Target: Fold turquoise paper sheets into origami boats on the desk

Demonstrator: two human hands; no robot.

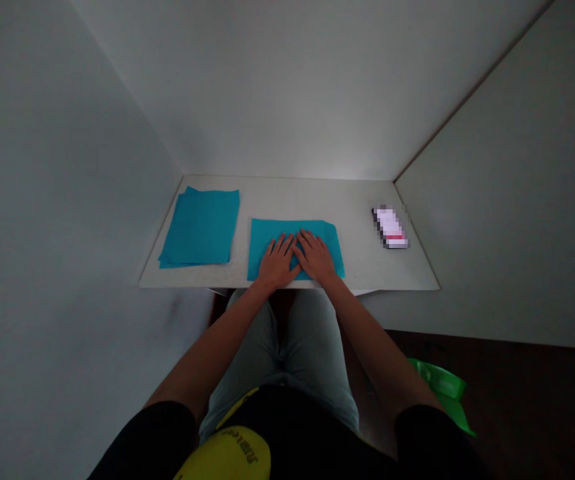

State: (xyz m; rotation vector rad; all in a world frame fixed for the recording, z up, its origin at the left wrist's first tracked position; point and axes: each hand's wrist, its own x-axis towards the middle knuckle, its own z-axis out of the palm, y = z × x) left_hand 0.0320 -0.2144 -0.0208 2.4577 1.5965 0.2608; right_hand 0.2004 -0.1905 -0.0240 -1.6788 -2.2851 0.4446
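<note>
A folded blue sheet lies at the middle of the white table, near its front edge. My left hand and my right hand both lie flat on it, side by side, fingers stretched out and touching at the middle. A stack of blue sheets rests to the left, apart from my hands.
A small blurred object lies on the table at the right. White walls close the table in on the left, back and right. A green plastic thing stands on the dark floor at the lower right.
</note>
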